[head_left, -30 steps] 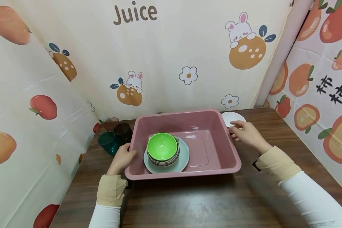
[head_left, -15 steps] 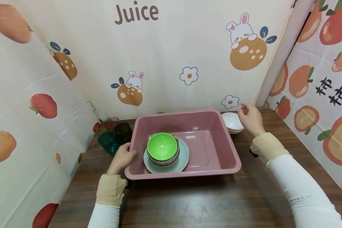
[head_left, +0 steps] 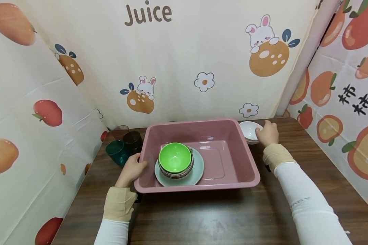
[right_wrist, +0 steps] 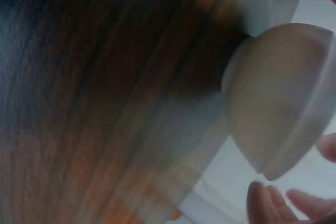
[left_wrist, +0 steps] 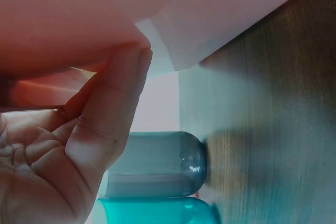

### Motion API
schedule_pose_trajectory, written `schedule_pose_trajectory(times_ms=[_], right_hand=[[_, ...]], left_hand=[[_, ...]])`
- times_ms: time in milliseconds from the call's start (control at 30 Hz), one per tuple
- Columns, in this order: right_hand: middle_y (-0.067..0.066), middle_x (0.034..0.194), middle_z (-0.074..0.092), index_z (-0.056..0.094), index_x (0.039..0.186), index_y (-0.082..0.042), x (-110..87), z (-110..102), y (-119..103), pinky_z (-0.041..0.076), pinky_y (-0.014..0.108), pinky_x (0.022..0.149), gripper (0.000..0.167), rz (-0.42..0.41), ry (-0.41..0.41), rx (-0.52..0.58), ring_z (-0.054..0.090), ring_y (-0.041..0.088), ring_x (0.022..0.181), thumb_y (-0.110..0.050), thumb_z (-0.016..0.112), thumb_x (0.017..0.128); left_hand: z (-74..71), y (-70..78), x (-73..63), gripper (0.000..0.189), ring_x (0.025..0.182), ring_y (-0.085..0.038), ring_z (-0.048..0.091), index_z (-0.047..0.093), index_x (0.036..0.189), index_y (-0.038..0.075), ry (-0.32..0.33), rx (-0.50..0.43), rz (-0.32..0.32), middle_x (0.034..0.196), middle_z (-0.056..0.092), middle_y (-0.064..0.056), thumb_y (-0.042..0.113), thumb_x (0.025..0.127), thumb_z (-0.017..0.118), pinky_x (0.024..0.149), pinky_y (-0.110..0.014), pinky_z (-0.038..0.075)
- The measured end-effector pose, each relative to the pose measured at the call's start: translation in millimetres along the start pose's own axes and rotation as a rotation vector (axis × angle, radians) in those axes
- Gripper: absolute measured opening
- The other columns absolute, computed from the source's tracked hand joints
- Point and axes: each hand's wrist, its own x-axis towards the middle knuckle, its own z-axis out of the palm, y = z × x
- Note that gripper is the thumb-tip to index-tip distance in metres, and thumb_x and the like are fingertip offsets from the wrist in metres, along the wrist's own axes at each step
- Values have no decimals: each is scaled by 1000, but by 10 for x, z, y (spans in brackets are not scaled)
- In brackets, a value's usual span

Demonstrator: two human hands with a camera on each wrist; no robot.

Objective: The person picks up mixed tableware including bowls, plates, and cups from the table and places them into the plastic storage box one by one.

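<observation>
My left hand (head_left: pixel 131 170) grips the left rim of a pink plastic basin (head_left: pixel 199 186), thumb over the rim; the left wrist view shows its fingers (left_wrist: pixel 107 114) underneath. In the basin, a green bowl (head_left: pixel 174 157) tops a stack of bowls on a pale blue plate (head_left: pixel 198 170). My right hand (head_left: pixel 268 133) is at the right side of the stacked white bowls (head_left: pixel 249 129), behind the basin's right side. In the right wrist view, its fingertips (right_wrist: pixel 257 195) stand apart from the bowls' rims (right_wrist: pixel 299 145), slightly spread, with the thumb close to the rim.
A teal cup (head_left: pixel 118 153) and a dark brown cup (head_left: pixel 133 141) stand left of the basin, with a clear cup (head_left: pixel 120 131) behind them. The wooden table (head_left: pixel 199 217) meets printed curtains (head_left: pixel 178 92) at the back and sides.
My right hand has moved from the near side of the white bowls, up and around to their right, then down close to the rim. The left hand and the basin stay in place.
</observation>
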Motion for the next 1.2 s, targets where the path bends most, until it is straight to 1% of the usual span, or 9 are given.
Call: schedule_pose_trajectory(times_ms=[67,133,233,333,400,700,833,1067,1200], right_hand=[[47,129,40,34,137,21,11,23,38,37,63,101,64,30,-10,-17,45,60,115,-18,47,89],[47,125,41,37,133,23,30,38,80,39,63,99,61,48,-23,-40,46,60,113,-17,46,88],[47,117,47,47,119,25,39,44,119,42,63,94,53,53,-49,-85,49,59,108,-16,45,86],[45,108,53,55,104,25,26,34,123,44,61,89,45,44,-66,-118,52,57,103,-14,45,84],[44,105,56,59,100,24,17,25,116,45,61,87,42,41,-68,-130,54,56,101,-12,45,82],[39,98,62,64,88,17,42,8,149,48,58,79,32,30,-66,-150,59,54,92,-8,46,79],[39,97,62,64,86,15,40,-3,147,48,58,79,31,34,-65,-152,59,54,92,-9,45,79],[40,101,60,64,91,17,60,-16,142,47,58,87,34,61,-68,-155,57,54,98,-8,44,81],[41,102,59,64,92,18,40,-26,158,46,59,87,34,62,-72,-167,56,54,99,-8,44,81]], left_hand=[[-1,2,3,34,84,-23,63,61,117,-4,-2,2,0,107,67,-22,9,86,53,75,-36,56],[-1,5,4,34,83,-23,63,61,117,-4,-1,2,0,106,67,-22,9,86,53,75,-36,56],[-3,7,5,34,83,-23,63,61,116,-4,-2,0,0,106,67,-22,10,86,53,75,-36,56],[-2,7,3,34,82,-23,63,61,116,-4,-1,-1,0,106,67,-22,9,86,53,74,-36,56],[-1,3,2,33,82,-22,63,61,116,-4,-2,-1,0,105,67,-22,9,87,53,73,-35,55],[-7,8,0,35,81,-22,63,61,116,-5,5,11,4,104,67,-22,9,86,52,72,-35,55],[-3,10,0,34,81,-22,63,61,116,-4,8,12,5,104,67,-22,10,86,52,72,-34,55],[-1,9,-12,34,82,-22,63,61,117,-4,4,7,-4,106,67,-22,10,87,52,73,-36,55],[-9,-6,-23,34,81,-22,63,61,116,-5,3,7,4,105,67,-22,10,87,52,72,-35,55]])
